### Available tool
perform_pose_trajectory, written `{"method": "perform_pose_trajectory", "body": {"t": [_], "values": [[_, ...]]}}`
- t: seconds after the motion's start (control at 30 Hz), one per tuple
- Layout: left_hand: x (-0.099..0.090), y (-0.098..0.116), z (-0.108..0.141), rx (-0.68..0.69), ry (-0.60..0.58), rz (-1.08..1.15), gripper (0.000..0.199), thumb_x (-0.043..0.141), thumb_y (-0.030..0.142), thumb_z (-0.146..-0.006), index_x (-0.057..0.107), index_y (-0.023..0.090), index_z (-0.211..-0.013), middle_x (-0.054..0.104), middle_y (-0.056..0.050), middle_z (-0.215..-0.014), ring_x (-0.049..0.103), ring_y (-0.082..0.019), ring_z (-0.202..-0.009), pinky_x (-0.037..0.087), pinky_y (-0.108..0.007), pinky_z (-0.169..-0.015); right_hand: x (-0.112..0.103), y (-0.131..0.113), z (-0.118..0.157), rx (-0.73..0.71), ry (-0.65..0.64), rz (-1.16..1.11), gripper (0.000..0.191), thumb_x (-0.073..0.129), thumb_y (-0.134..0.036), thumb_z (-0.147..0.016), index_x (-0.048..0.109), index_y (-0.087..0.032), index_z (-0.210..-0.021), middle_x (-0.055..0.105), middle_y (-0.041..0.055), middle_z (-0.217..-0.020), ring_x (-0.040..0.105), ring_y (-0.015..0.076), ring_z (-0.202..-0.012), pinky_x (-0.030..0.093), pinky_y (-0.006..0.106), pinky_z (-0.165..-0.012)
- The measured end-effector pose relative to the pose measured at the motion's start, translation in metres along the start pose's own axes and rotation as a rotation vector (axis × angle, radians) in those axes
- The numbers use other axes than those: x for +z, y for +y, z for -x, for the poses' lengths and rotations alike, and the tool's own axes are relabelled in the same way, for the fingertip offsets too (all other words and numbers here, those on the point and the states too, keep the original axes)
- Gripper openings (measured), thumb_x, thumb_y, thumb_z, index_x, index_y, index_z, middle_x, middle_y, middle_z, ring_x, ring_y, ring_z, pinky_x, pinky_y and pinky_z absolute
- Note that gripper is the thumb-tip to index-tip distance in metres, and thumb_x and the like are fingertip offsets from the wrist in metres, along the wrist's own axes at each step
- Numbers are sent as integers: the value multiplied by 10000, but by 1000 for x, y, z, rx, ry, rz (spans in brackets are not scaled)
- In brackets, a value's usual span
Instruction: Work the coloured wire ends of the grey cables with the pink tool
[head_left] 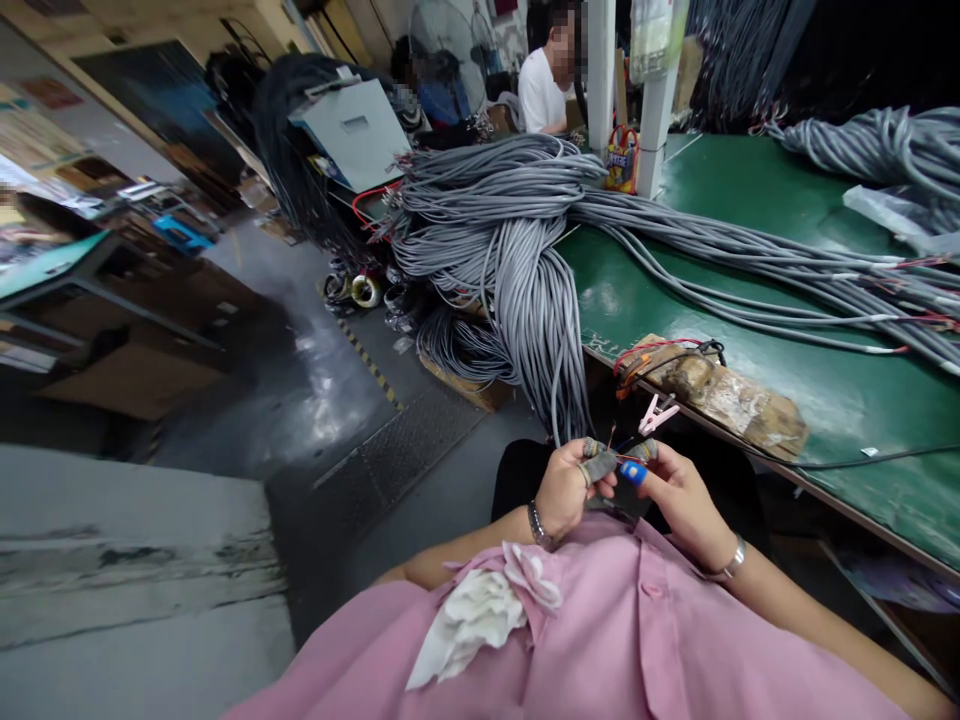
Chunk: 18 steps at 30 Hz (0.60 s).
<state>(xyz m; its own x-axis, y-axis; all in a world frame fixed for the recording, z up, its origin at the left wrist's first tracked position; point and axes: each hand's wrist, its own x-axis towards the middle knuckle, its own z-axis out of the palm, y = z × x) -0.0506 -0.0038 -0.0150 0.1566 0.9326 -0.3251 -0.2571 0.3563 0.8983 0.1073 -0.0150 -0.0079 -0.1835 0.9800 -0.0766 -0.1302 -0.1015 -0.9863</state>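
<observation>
Just in front of my body, my left hand [568,492] pinches thin coloured wires [621,458], its fingertips wrapped in grey coverings. Facing it, my right hand [681,500] closes on the same wires, with blue tape on the thumb and a grey covering on another finger. The fingertips nearly meet, so the wire ends are too small to make out. A pale pink clip [657,416] stands just beyond the fingers at the table edge. Behind it lies a worn, tape-wrapped wooden block [731,400] with red, orange and black leads at its left end.
Bundles of grey cable [517,210] drape over the left end of the green table [847,420] and hang beside my knees. More cable coils [885,150] lie at the far right. A white post [654,130] rises from the table. Behind it sits a person [541,90] in white.
</observation>
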Motion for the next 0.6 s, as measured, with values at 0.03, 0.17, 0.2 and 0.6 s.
{"method": "perform_pose_trajectory", "body": {"t": [0.03, 0.17, 0.2, 0.6], "values": [[-1, 0, 0, -5, -10, -33, 305, 715, 394, -702, 558, 133, -707, 601, -2, -560, 528, -77, -415, 280, -170, -384, -2, -1, -1, 22, -9, -4, 161, 671, -354, -803, 614, -205, -821, 625, -5, -739, 533, 127, -643, 434, 247, -603], [-2, 3, 4, -16, -123, -165, 293, 709, 386, -712, 569, 130, -691, 616, -12, -587, 534, -76, -437, 346, -177, -426, -5, -10, -5, 71, -58, -35, 225, 671, -372, -800, 620, -223, -961, 660, 17, -830, 583, 154, -725, 459, 258, -636], [-2, 5, 4, -15, -146, -192, 294, 704, 390, -719, 573, 128, -686, 618, -15, -590, 535, -76, -441, 356, -179, -434, -5, -12, -6, 78, -68, -40, 223, 675, -371, -796, 622, -221, -952, 662, 19, -829, 586, 155, -717, 461, 261, -634], [-4, -3, 5, -99, -377, -360, 319, 726, 408, -685, 600, 115, -678, 598, -10, -562, 532, -93, -453, 416, -200, -453, -2, -3, -5, -56, -14, 157, 175, 636, -365, -827, 604, -193, -821, 595, 8, -749, 521, 141, -660, 442, 269, -622]]}}
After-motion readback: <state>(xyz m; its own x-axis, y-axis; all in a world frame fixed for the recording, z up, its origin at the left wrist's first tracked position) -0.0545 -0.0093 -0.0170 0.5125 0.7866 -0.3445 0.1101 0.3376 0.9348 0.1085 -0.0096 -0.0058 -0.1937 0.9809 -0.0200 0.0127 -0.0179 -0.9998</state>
